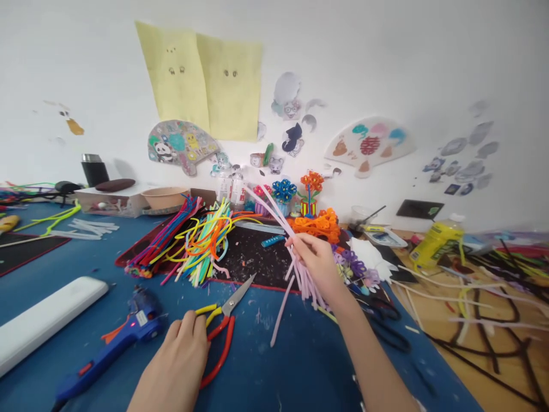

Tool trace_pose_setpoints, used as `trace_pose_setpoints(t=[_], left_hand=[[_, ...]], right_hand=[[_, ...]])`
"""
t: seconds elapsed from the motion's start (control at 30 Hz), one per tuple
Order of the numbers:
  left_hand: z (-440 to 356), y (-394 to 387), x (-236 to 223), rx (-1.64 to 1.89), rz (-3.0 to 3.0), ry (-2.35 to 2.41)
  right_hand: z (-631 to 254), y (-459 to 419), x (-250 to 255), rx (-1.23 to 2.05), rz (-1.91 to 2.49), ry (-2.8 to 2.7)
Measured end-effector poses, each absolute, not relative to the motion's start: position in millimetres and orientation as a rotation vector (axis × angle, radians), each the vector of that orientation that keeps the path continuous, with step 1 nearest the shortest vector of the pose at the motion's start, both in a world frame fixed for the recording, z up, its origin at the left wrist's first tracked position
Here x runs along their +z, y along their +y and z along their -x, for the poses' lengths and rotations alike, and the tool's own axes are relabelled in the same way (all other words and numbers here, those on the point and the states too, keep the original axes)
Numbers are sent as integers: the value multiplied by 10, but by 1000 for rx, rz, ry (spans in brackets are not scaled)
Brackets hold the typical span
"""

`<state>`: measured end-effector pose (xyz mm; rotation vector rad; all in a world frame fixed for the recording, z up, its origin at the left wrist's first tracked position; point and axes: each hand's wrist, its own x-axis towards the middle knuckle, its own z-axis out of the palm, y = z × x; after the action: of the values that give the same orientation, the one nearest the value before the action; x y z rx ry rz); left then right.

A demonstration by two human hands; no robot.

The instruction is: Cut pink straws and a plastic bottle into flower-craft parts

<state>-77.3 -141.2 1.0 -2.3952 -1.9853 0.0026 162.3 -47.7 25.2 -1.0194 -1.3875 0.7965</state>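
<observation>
My right hand point(317, 266) is closed in a pinch on lavender pipe cleaners point(274, 203) that stick up to the left above the fingers. More lavender stems point(306, 286) lie under and behind that hand, and one points down toward the blue table. My left hand point(182, 355) rests low on the table, its fingers curled over the handle of scissors point(231, 303) with one yellow and one red loop. Their blades point away to the upper right and look nearly closed. Just left of this hand lies a blue glue gun point(124, 337).
Bundles of coloured pipe cleaners point(208, 240) lie on a dark mat point(253, 252). Behind them stand small pipe-cleaner flower pots point(309, 203). Orange pieces point(319, 226) are heaped to the right. A white bar-shaped object point(51, 320) lies left, a yellow bottle point(437, 243) stands right.
</observation>
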Motion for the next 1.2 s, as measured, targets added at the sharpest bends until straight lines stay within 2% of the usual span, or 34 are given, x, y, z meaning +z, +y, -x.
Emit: trace_pose_setpoints(t=[0.13, 0.23, 0.33, 0.47, 0.53, 0.6, 0.8, 1.2], left_hand=[[707, -1340, 122, 134, 2317, -2142], [813, -1248, 97, 37, 2328, -2256], [947, -1201, -18, -381, 2497, -2372], [871, -1237, -145, -1307, 2756, -2641], [724, -1257, -164, -1615, 2771, -2541], [571, -1256, -163, -1754, 2740, -2325], [343, -1192, -173, -1571, 2676, -2232], [365, -1170, -62, -1298, 2812, -2142]], right_hand=[[-1649, -472, 265, 820, 1004, -1348], [-1662, -469, 274, 815, 989, -1349], [-1664, -468, 275, 818, 956, -1357], [-1639, -482, 285, 837, 911, -1361], [-1624, -490, 295, 854, 893, -1365], [-1615, -495, 301, 861, 874, -1361], [-1618, -504, 308, 854, 862, -1420], [-1560, -536, 307, 848, 905, -1700]])
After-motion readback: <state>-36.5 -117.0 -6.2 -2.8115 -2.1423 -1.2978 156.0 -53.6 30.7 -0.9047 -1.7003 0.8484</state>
